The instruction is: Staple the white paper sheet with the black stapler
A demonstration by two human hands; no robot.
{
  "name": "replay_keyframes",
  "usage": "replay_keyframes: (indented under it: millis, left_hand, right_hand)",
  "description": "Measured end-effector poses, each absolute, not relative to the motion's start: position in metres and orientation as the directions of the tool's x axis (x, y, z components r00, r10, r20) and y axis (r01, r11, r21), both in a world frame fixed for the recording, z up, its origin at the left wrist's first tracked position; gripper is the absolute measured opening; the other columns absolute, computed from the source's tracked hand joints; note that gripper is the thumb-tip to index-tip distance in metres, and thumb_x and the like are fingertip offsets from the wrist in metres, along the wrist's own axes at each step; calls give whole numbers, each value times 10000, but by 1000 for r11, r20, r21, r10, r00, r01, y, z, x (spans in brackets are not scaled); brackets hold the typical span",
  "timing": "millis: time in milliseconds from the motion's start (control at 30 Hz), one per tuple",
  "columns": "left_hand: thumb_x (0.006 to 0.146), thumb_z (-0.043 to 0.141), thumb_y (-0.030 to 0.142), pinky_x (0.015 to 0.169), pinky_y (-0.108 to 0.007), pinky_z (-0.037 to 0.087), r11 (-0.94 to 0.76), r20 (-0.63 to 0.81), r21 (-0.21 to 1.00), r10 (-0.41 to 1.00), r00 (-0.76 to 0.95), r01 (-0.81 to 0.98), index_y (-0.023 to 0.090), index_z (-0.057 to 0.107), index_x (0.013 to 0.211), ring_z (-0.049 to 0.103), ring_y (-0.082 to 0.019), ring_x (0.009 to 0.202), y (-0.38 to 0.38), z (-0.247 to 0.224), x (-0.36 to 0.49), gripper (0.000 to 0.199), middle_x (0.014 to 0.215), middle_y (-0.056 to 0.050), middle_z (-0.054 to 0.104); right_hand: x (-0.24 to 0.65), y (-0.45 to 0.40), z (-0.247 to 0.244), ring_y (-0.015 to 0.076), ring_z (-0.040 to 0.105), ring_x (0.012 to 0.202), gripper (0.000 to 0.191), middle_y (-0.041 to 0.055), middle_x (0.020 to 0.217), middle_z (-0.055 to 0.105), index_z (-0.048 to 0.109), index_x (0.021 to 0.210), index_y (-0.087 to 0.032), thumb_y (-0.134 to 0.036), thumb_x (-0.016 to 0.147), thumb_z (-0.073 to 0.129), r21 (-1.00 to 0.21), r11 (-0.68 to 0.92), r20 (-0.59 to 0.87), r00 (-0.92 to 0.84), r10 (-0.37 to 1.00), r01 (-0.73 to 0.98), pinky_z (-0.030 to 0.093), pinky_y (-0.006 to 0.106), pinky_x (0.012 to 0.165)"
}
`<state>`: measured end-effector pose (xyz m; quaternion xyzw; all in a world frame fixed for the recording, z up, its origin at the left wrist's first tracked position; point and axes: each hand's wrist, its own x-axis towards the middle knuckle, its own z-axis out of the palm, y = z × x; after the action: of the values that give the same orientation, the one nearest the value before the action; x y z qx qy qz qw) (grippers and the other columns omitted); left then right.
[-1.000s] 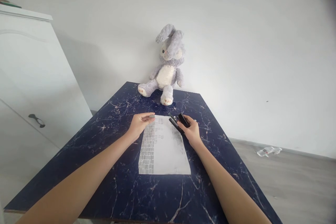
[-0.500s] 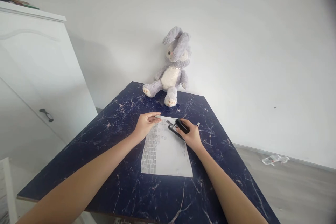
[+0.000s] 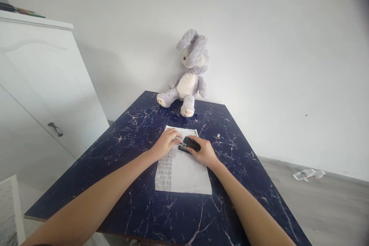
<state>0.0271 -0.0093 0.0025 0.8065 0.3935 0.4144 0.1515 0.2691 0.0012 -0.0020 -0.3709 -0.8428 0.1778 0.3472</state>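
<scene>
My right hand is wrapped round a black stapler, whose top part stands raised from its base, with a silvery strip between them. At the stapler's front end is my left hand, its fingers bent and close together at the silvery part. Whether a small piece is pinched in them is hidden. Both hands are over the upper part of a white sheet of paper, which lies flat and has a printed grey block pattern down its left side.
The sheet rests on a dark blue marbled table. A grey plush rabbit sits at its far edge against the wall. A small whitish piece lies right of the paper. A white cabinet stands left; clear plastic packaging is on the floor.
My left hand has moved from the paper's top edge down to the stapler's front. My right hand has shifted left with the stapler, bringing the two hands together.
</scene>
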Motion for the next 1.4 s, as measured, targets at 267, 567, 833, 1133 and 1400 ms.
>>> replay_keyframes:
  millis: [267,567,833,1133,1400]
  left_hand:
    - [972,595,281,904,-388,461,-633,464,514,773,433,579,192,665,995,593,-234,1040,-3,-11,29,115,1062,-69,612]
    - [965,591,336,899,-380,493,-629,456,614,776,435,477,187,685,936,611,-217,962,0,-8,31,179,1022,-71,613]
    - [933,634,364,899,-380,505,-617,453,618,786,420,487,205,735,924,631,-221,951,-1,-7,27,188,1004,-69,636]
    - [957,595,379,898,-371,519,-568,327,693,797,507,445,254,781,1107,686,-223,954,0,-2,7,269,1065,-87,724]
    - [725,848,410,923,-373,495,-457,277,836,828,487,303,225,776,1077,697,-256,947,-12,10,17,405,958,-62,771]
  right_hand:
    - [267,2,-2,248,713,1007,410,49,1152,739,621,1251,-272,-246,848,693,-539,677,459,-498,735,501,544,368,899]
    - [268,3,-3,247,708,1004,415,49,1148,737,611,1260,-271,-254,852,686,-531,687,460,-512,725,496,539,362,886]
    - [268,1,0,257,710,1002,420,55,1149,739,618,1263,-273,-262,849,685,-541,679,446,-515,732,496,545,376,885]
    - [273,-1,6,265,719,1020,392,63,1153,748,668,1233,-257,-299,846,719,-611,663,447,-502,740,433,567,406,919]
    - [272,-18,29,268,740,978,362,66,1119,762,732,1161,-228,-360,825,761,-729,643,419,-591,690,234,601,394,899]
